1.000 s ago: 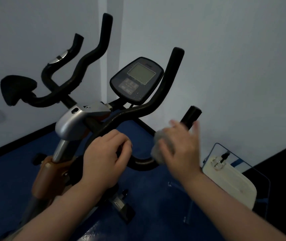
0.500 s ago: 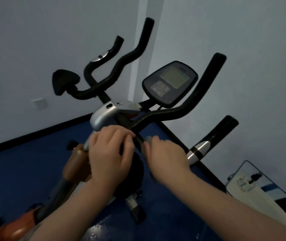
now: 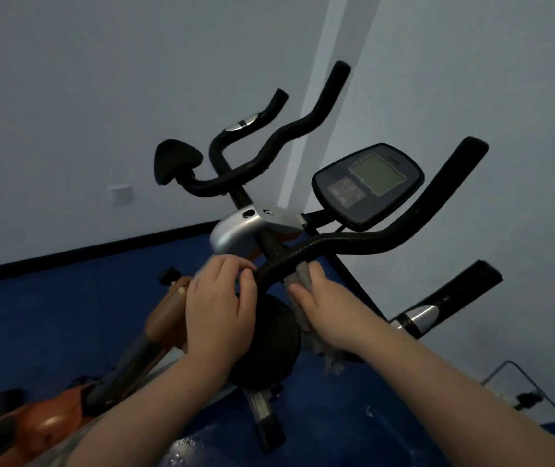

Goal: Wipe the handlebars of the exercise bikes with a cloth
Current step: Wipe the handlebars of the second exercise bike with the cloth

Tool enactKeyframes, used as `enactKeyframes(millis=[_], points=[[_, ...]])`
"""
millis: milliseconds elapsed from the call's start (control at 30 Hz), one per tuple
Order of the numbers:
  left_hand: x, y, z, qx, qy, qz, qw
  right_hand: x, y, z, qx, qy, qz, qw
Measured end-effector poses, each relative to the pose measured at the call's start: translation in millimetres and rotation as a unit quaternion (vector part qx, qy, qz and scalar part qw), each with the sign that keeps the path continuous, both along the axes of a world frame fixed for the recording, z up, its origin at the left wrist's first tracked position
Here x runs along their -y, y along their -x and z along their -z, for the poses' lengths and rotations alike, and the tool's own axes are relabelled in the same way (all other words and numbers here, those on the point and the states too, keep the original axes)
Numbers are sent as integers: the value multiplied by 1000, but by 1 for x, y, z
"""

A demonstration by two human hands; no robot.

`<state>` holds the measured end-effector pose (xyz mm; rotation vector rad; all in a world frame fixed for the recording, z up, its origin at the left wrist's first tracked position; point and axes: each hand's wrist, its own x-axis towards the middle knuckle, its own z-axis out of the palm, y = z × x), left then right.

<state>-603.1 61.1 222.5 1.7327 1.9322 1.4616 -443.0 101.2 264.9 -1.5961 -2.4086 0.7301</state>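
— What are the hands doing?

— The right hand grasps a grey cloth, fingers curled round it, and presses it against the underside of the black handlebar at the middle of the frame. A frayed end of the cloth hangs out below the wrist.

— And the left?

— The left hand sits just left of it, fingers bent over the near end of the same bar beside the silver bracket. It looks clenched on the bar, though the fingertips are partly hidden behind it.

— Do the hands touch?

— No, the bar's curve runs between them.

— Where does the bar go?

— It bends up to the right edge of the frame, past the console with its grey screen. A second bar end with a silver band points out at lower right. Another pair of black bars rises at upper centre.

— The room?

— Pale walls meeting in a corner at the top, a dark skirting strip along the left, and a blue floor below. An orange frame part lies at lower left, and a white socket plate sits on the left wall.
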Motion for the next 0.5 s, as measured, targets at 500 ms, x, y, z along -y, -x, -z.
enactKeyframes(millis=[500], points=[[5, -3, 5, 22, 39, -118, 992, -36, 25, -8, 72, -321, -303, 894]])
